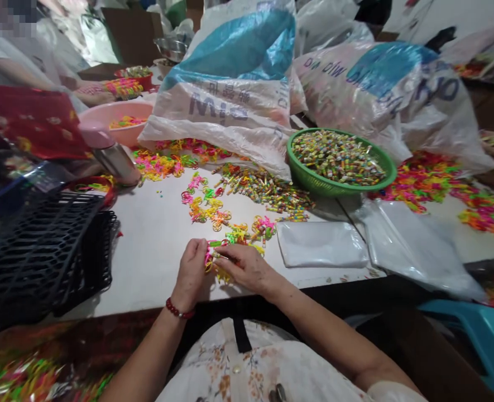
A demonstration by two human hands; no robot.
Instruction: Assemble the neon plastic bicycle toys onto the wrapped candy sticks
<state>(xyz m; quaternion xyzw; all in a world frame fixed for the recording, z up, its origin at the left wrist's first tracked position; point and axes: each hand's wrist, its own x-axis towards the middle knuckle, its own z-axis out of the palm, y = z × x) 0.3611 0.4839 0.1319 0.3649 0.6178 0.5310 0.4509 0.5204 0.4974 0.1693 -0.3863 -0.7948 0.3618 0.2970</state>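
My left hand [191, 271], with a red bead bracelet at the wrist, pinches a small pink plastic piece [208, 258] near the table's front edge. Touching close beside it, my right hand [247, 268] has thumb and fingers closed on a small, pale striped tube [216, 254]. How the two pieces meet is too small to tell. Just beyond my hands lie loose yellow, pink and green plastic pieces [211, 212], some with rings. Behind them spreads a heap of small striped tubes [263, 190].
A green basket [343, 188] full of striped tubes stands right of the heap. Clear plastic bags [322, 244] lie at the front right. Black plastic trays [41, 245] and a flask [115, 156] are on the left. Large printed sacks [230, 100] stand behind; another person's arm [91, 94] shows far left.
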